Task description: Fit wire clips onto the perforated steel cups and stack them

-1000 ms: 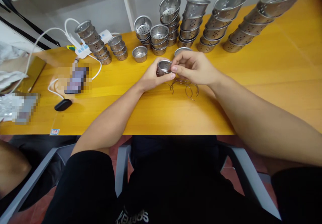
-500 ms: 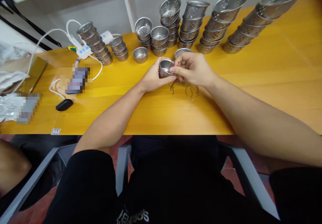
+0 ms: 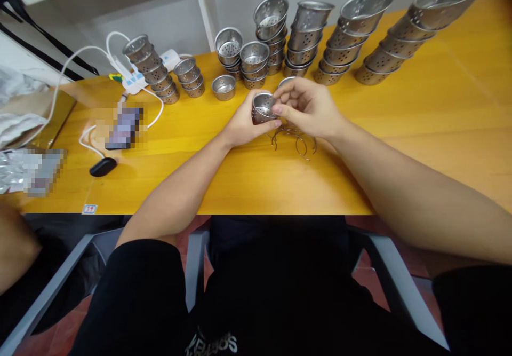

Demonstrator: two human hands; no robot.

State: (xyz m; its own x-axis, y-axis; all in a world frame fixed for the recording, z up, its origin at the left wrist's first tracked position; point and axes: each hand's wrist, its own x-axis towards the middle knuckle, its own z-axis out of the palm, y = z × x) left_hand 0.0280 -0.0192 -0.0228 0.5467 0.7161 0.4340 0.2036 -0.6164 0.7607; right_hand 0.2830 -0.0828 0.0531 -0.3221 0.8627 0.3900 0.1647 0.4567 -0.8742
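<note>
A small perforated metal cup (image 3: 264, 108) is held over the yellow table by my left hand (image 3: 244, 124), its fingers wrapped around the side and its opening facing up. At the cup's right rim is my right hand (image 3: 310, 108), with thumb and fingertips bent close together; anything between them is too small to make out. Several thin curved metal wires (image 3: 301, 145) lie on the table just below my right hand. Behind that hand, another metal cup (image 3: 287, 80) is partly hidden. A single low cup (image 3: 223, 87) stands to the left, behind my left hand.
Stacks of perforated metal cups (image 3: 342, 54) line the back of the table (image 3: 256, 185). At the left are shorter stacks, a power strip (image 3: 134, 81) with white cables, a phone (image 3: 125, 127), a black case (image 3: 103, 167) and plastic bags. A person's knee shows at the left edge.
The fingers of my right hand have shifted slightly at the cup's rim, and the hand now covers more of the cup behind it. My left hand holds the same cup almost unmoved.
</note>
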